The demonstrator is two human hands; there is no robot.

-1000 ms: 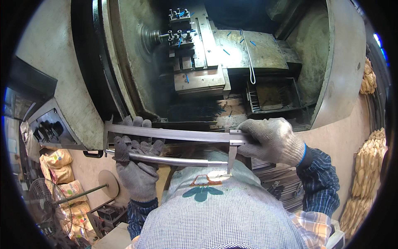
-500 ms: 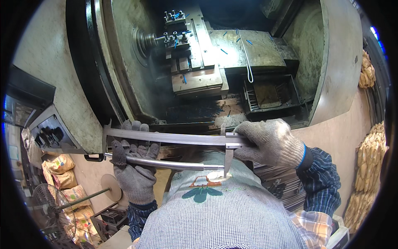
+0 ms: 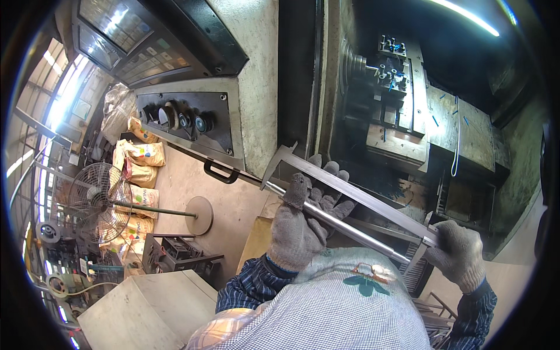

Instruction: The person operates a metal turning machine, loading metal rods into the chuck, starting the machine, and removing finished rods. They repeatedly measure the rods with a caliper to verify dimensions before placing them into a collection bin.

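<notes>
A long shiny metal rod (image 3: 344,224) runs on a slant in front of my chest. My left hand (image 3: 303,219), in a grey knit glove, is closed around the rod near its upper end. A large steel caliper (image 3: 356,195) lies along the rod, its fixed jaw at the rod's upper left end. My right hand (image 3: 461,254), also gloved, grips the caliper's sliding jaw at the rod's lower right end. Both hands are in front of the open lathe bay (image 3: 396,111).
The lathe's turret and chuck (image 3: 385,64) sit inside the dark bay. To the left are a control panel with knobs (image 3: 186,119) and a screen (image 3: 125,41). A standing fan (image 3: 96,201), sacks (image 3: 140,154) and a grey box (image 3: 140,312) are on the floor at left.
The view has swung left and tilted, so rod and caliper now slant down to the right. The control panel, fan and sacks have come into view. Both hands keep their grips.
</notes>
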